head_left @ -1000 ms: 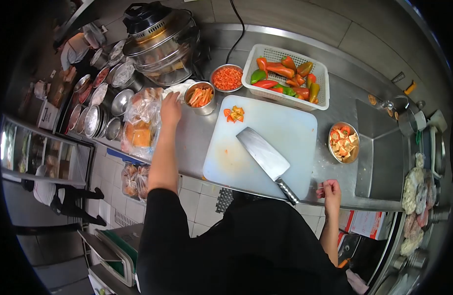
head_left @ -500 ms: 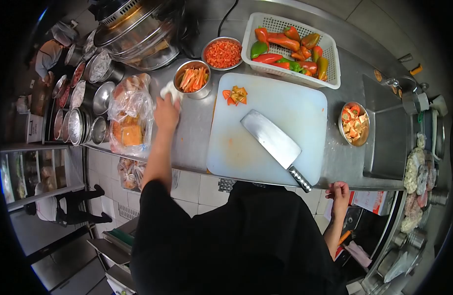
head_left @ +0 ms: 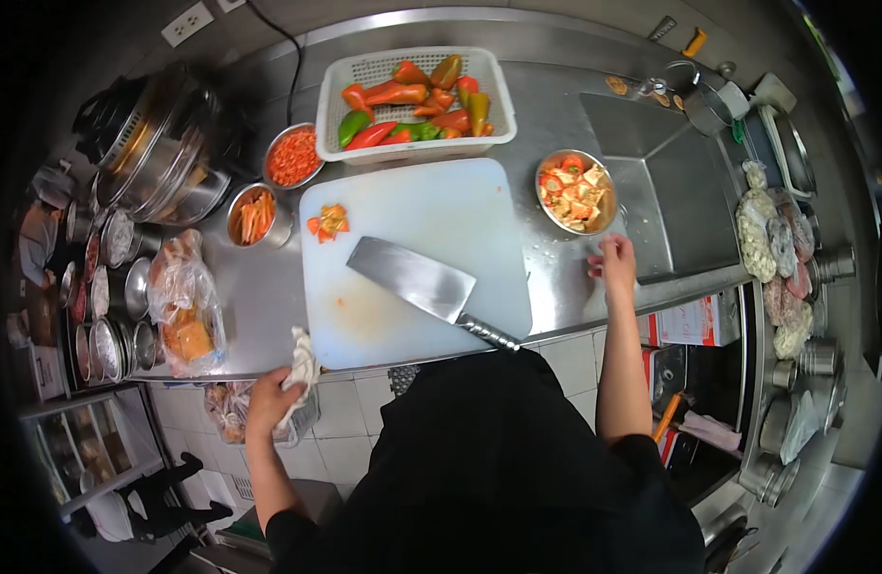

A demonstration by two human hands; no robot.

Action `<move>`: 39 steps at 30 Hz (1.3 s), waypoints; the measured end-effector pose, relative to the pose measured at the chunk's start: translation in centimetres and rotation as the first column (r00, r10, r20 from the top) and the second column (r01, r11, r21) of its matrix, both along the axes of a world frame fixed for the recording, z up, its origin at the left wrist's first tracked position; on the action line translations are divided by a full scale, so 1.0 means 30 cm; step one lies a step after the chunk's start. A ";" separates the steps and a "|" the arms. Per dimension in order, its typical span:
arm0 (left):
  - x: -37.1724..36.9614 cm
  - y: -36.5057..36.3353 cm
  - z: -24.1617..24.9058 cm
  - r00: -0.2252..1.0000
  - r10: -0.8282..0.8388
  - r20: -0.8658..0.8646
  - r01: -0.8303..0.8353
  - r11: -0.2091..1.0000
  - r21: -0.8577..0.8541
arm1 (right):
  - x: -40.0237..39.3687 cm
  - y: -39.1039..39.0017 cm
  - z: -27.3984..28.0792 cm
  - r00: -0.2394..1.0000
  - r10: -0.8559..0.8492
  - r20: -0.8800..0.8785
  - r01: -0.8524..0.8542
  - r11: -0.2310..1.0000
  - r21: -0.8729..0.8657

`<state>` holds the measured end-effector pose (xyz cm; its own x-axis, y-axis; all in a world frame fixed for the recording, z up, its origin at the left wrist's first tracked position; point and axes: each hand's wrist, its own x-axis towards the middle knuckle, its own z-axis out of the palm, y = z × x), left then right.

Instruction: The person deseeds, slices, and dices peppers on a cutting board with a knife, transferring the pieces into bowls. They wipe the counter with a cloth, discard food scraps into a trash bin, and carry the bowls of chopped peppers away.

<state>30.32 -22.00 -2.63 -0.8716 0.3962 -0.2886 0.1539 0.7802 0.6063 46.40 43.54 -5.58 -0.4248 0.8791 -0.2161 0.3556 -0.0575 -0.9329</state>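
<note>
My left hand (head_left: pixel 271 402) grips a crumpled white cloth (head_left: pixel 304 375) at the counter's front edge, left of the white cutting board (head_left: pixel 431 201). My right hand (head_left: pixel 617 262) is raised just below a metal bowl of cut pepper pieces (head_left: pixel 577 192), touching nothing visible; its fingers are curled. A cleaver (head_left: pixel 412 277) lies flat on the board, its black handle pointing to the lower right over the front edge. A small pile of pepper pieces (head_left: pixel 328 224) sits at the board's upper left.
Behind the board stand a white basket (head_left: pixel 506 120) of whole peppers, a bowl of diced red pepper (head_left: pixel 294 157) and a bowl of strips (head_left: pixel 255 217). Bagged food (head_left: pixel 184 306) lies left, a sink (head_left: pixel 685 191) right. People (head_left: pixel 134 512) are at the far left.
The view has shifted right. My left hand has drawn the cloth from beside the strips bowl to the front edge. My right hand has moved up near the bowl of pieces.
</note>
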 end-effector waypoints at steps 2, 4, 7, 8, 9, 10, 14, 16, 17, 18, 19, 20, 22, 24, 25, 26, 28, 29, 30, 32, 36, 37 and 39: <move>0.024 0.053 0.087 0.985 0.012 0.171 -0.012 1.000 -0.004 | -0.096 0.077 0.019 0.999 0.003 0.042 0.000 0.998 -0.062; 0.098 0.167 0.200 0.950 0.209 0.233 -0.235 0.968 0.088 | -0.127 0.148 -0.006 0.996 0.031 0.086 -0.020 0.991 -0.131; 0.155 0.461 0.350 0.968 0.229 0.106 -0.243 0.960 0.141 | -0.153 0.230 -0.104 0.992 0.126 -0.023 -0.128 0.984 -0.123; 0.162 0.574 0.377 0.971 0.231 0.058 -0.238 0.950 0.204 | -0.142 0.251 -0.112 0.990 0.138 -0.034 -0.142 0.981 -0.133; 0.157 0.680 0.378 0.973 0.231 0.015 -0.227 0.941 0.249 | -0.123 0.274 -0.120 0.988 0.155 -0.024 -0.157 0.977 -0.143; 0.141 0.787 0.364 0.973 0.230 -0.027 -0.212 0.932 0.294 | -0.099 0.295 -0.128 0.985 0.171 -0.013 -0.171 0.974 -0.151; 0.000 1.227 0.248 0.960 0.196 -0.200 -0.111 0.922 0.371 | 0.082 0.357 -0.049 0.968 0.174 -0.180 -0.212 0.953 -0.217; -0.068 1.421 0.155 0.900 0.111 -0.422 -0.122 0.993 0.003 | 0.205 0.449 -0.064 0.971 0.190 -0.142 -0.215 0.959 -0.183; -0.088 1.504 0.093 0.879 0.054 -0.474 -0.116 0.988 -0.103 | 0.269 0.489 -0.073 0.975 0.201 -0.098 -0.213 0.967 -0.140; -0.095 1.567 0.045 0.856 -0.008 -0.518 -0.114 0.972 -0.204 | 0.325 0.506 -0.070 0.975 0.200 -0.097 -0.213 0.966 -0.146; -0.086 1.612 0.031 0.856 -0.011 -0.516 -0.112 0.972 -0.207 | 0.381 0.522 -0.062 0.978 0.135 -0.160 -0.156 0.980 -0.123; -0.080 1.653 0.018 0.847 -0.079 -0.526 -0.080 0.959 -0.273 | 0.436 0.538 -0.052 0.972 0.068 -0.223 -0.093 0.991 -0.101; -0.095 1.696 -0.016 0.833 -0.160 -0.530 -0.036 0.940 -0.340 | 0.553 0.575 -0.046 0.975 0.031 -0.221 -0.051 0.995 -0.085; -0.122 1.703 -0.063 0.845 -0.109 -0.523 0.013 0.983 -0.184 | 0.646 0.557 -0.033 0.977 -0.012 -0.215 -0.002 0.998 -0.068; -0.127 1.717 -0.075 0.846 -0.115 -0.520 0.026 0.984 -0.176 | 0.675 0.544 0.000 0.977 -0.083 -0.195 0.058 0.990 -0.131; -0.136 1.736 -0.085 0.860 -0.073 -0.505 0.038 0.996 -0.079 | 0.700 0.538 0.027 0.974 -0.148 -0.175 0.114 0.976 -0.187; -0.139 1.790 -0.049 0.871 -0.028 -0.490 0.050 0.998 0.032 | 0.729 0.537 0.034 0.957 -0.153 -0.246 0.128 0.985 -0.115; -0.129 1.829 -0.035 0.870 0.007 -0.493 0.035 0.996 0.076 | 0.760 0.539 0.046 0.960 -0.195 -0.202 0.165 0.974 -0.155; -0.105 1.864 0.004 0.871 0.042 -0.490 0.017 0.993 0.116 | 0.765 0.527 0.079 0.961 -0.232 -0.151 0.201 0.960 -0.197; -0.092 1.931 0.026 0.930 0.037 -0.366 -0.017 0.998 0.057 | 0.781 0.548 0.078 0.957 -0.224 -0.187 0.186 0.962 -0.202; -0.049 2.035 -0.099 0.870 -0.172 -0.463 0.113 0.982 -0.153 | 0.763 0.652 0.086 0.966 -0.129 -0.224 0.097 0.984 -0.148; -0.037 2.054 -0.154 0.734 -0.275 -0.621 0.154 0.958 -0.242 | 0.755 0.685 0.089 0.981 -0.070 -0.179 0.048 0.991 -0.124; -0.020 2.079 -0.223 0.571 -0.370 -0.733 0.154 0.925 -0.347 | 0.721 0.756 0.076 0.973 -0.018 -0.232 -0.007 0.994 -0.108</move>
